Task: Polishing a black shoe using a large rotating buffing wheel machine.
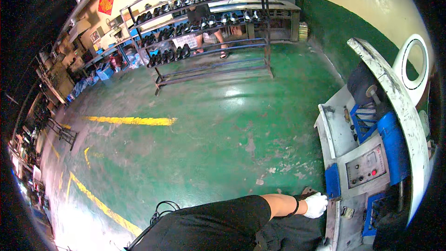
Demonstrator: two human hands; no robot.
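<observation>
My right hand (316,205) wears a white glove and reaches out from a black short sleeve to the left rim of a white and blue machine (332,135). The glove rests against that rim, beside a small dark piece (335,198) sticking out there. Its fingers look curled, but what they hold is too small to make out. The machine carries a grey control panel (366,166) with buttons and a dark wheel (361,83) under a curved white guard (395,93). My left hand is out of sight.
A green painted floor (209,130) with yellow lines (132,121) spreads to the left. A metal rack (209,32) full of black shoes stands at the back, with a person (195,4) behind it. Cluttered benches line the far left wall.
</observation>
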